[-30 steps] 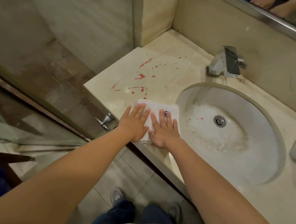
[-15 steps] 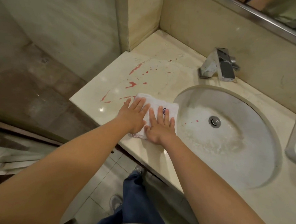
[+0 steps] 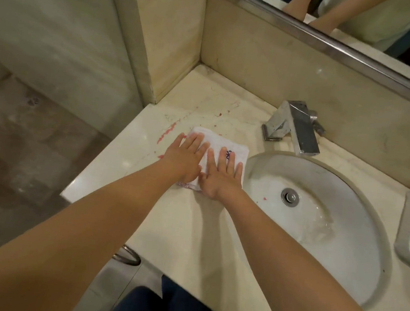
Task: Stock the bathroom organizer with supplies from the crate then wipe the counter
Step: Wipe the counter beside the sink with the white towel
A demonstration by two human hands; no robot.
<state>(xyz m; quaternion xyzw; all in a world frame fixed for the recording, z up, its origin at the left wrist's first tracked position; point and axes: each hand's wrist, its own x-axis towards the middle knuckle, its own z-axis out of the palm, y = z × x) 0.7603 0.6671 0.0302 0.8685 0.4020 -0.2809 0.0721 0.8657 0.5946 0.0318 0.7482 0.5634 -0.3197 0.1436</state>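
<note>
Cloth (image 3: 219, 140), white and folded, lies flat on the bench (image 3: 192, 229) near its far left corner, just beside the left rim of the sink (image 3: 334, 178). Left hand (image 3: 186, 158) and right hand (image 3: 222, 175) press on it side by side, palms down. The fingers (image 3: 223, 157) are straight and slightly spread, and grip nothing. A red streak (image 3: 167, 131) lies uncovered just past the cloth's left side, and fainter red specks (image 3: 219, 114) lie toward the back wall.

Likely faults from this position:
- Smearing. The near hem of the cloth shows pink. A soiled face pushed onward would probably spread the red rather than lift it.
- Missed areas. A short stroke would leave the streak by the left edge and the specks near the faucet (image 3: 294, 129).
- Slippage. Flat palms hold the cloth by friction alone. On a wet bench it may bunch, or slide over the sink rim.
- Residue. A red drop (image 3: 265, 199) inside the sink falls outside a bench-only pass.
</note>
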